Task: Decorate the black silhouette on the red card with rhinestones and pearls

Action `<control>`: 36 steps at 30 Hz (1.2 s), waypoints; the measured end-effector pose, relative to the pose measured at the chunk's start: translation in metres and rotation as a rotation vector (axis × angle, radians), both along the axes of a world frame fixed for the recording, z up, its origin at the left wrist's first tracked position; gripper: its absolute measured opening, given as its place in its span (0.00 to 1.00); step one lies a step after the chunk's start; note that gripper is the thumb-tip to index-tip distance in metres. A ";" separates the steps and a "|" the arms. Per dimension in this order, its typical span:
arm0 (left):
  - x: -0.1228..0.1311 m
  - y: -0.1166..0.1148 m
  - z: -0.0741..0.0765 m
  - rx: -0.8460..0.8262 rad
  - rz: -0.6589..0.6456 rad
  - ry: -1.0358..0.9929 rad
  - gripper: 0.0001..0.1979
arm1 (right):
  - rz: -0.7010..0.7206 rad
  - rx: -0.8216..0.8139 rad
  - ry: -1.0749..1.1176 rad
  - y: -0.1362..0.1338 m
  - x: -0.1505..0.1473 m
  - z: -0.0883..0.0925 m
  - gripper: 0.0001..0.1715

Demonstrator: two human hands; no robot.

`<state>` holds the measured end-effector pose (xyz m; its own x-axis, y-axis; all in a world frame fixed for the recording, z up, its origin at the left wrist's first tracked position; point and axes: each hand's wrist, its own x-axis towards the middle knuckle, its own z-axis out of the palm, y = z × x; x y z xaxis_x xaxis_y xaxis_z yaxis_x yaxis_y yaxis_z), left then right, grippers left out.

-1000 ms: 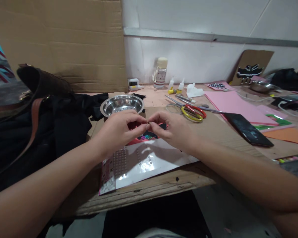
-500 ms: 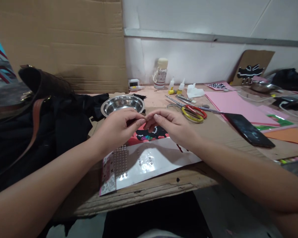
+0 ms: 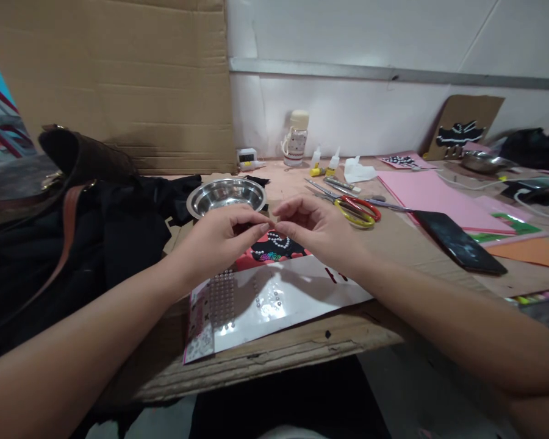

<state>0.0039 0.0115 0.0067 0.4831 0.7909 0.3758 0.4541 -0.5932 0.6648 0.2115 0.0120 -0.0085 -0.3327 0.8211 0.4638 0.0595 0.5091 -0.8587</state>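
Both hands meet at mid-frame. The left hand (image 3: pixel 219 241) and right hand (image 3: pixel 320 231) each have the grip pinched shut, thumb to forefinger, tips touching. Whatever sits between them is too small to make out. They hover just above the pink card (image 3: pixel 297 249) with its beaded black figure, and the gem sheet (image 3: pixel 265 302) lies below it. Anything tiny slipping from that pinch would likely roll off the near counter (image 3: pixel 302 344) edge. The steel bowl (image 3: pixel 226 195) crowds in above and scissors (image 3: pixel 354 210) lie right; bare counter opens further right.
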 end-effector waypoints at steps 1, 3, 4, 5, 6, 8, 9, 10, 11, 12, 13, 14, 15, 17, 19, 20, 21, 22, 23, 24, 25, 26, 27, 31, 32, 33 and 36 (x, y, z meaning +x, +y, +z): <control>0.000 0.000 0.000 -0.010 -0.005 -0.003 0.11 | -0.022 0.029 -0.028 0.000 0.001 0.000 0.06; 0.001 -0.001 0.000 -0.022 -0.008 0.002 0.11 | -0.052 0.091 -0.094 -0.001 0.002 0.000 0.04; 0.001 -0.001 0.000 -0.023 -0.010 0.006 0.11 | -0.065 0.124 -0.127 0.000 0.003 0.001 0.03; 0.002 -0.002 0.000 -0.019 -0.012 0.009 0.11 | -0.076 0.157 -0.160 0.000 0.003 0.001 0.02; 0.002 -0.002 0.000 -0.013 -0.015 0.013 0.11 | -0.088 0.191 -0.193 0.000 0.004 0.001 0.02; 0.002 -0.002 -0.001 0.009 -0.021 0.016 0.11 | -0.111 0.252 -0.243 0.000 0.006 0.000 0.04; 0.002 -0.002 -0.001 0.023 -0.022 0.019 0.11 | -0.120 0.276 -0.256 0.001 0.006 0.000 0.04; 0.002 -0.002 -0.001 0.037 -0.021 0.022 0.11 | -0.127 0.294 -0.266 0.000 0.006 0.000 0.04; 0.002 -0.003 -0.001 0.048 -0.019 0.027 0.11 | -0.131 0.308 -0.270 0.000 0.007 0.001 0.04; 0.001 -0.003 -0.001 0.054 -0.018 0.029 0.11 | -0.133 0.315 -0.270 0.000 0.007 0.001 0.04; 0.001 -0.003 -0.001 0.055 -0.016 0.031 0.11 | -0.134 0.314 -0.267 -0.001 0.007 0.002 0.04; 0.001 -0.004 0.000 0.050 -0.014 0.030 0.11 | -0.135 0.305 -0.263 -0.002 0.006 0.002 0.03; 0.001 -0.004 0.000 0.043 -0.013 0.029 0.11 | -0.137 0.288 -0.259 -0.002 0.006 0.003 0.03; 0.001 -0.003 0.000 0.029 -0.009 0.027 0.12 | -0.143 0.232 -0.254 -0.003 0.006 0.004 0.04; 0.001 -0.002 0.000 0.023 -0.007 0.035 0.13 | -0.136 0.176 -0.250 -0.003 0.005 0.004 0.04; 0.001 -0.002 0.000 0.021 -0.009 0.039 0.13 | -0.125 0.158 -0.244 -0.003 0.005 0.003 0.04; 0.002 -0.002 0.000 0.018 -0.013 0.043 0.12 | -0.111 0.148 -0.237 -0.002 0.004 0.002 0.04; 0.002 -0.002 0.000 0.012 -0.018 0.045 0.12 | -0.094 0.143 -0.228 -0.001 0.004 0.002 0.04; 0.002 -0.002 0.000 0.003 -0.022 0.045 0.12 | -0.075 0.142 -0.217 0.000 0.004 0.001 0.04; 0.003 -0.002 0.000 -0.008 -0.024 0.043 0.12 | -0.055 0.139 -0.206 0.000 0.004 0.000 0.04; 0.003 -0.002 0.000 -0.017 -0.024 0.041 0.12 | -0.037 0.138 -0.197 0.001 0.004 -0.001 0.04; 0.003 -0.003 0.000 -0.027 -0.024 0.042 0.12 | -0.021 0.138 -0.191 0.002 0.005 -0.002 0.04; 0.003 -0.003 0.001 -0.036 -0.026 0.047 0.12 | -0.010 0.139 -0.188 0.002 0.006 -0.003 0.04; 0.000 0.000 0.006 -0.096 -0.041 0.166 0.14 | -0.014 0.183 -0.281 -0.003 0.016 -0.001 0.04; -0.001 0.002 0.006 -0.119 -0.037 0.223 0.14 | -0.005 0.205 -0.346 -0.006 0.019 0.000 0.03; -0.002 0.003 0.007 -0.147 -0.032 0.286 0.14 | 0.016 0.227 -0.425 -0.009 0.022 0.000 0.03; -0.005 0.007 0.005 -0.229 -0.033 0.460 0.12 | 0.122 0.304 -0.638 -0.017 0.028 -0.001 0.05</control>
<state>-0.0007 0.0183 0.0113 0.5835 0.8097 -0.0628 0.7138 -0.4744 0.5151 0.2395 -0.0047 -0.0096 -0.6965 0.6261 0.3506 0.4303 0.7554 -0.4942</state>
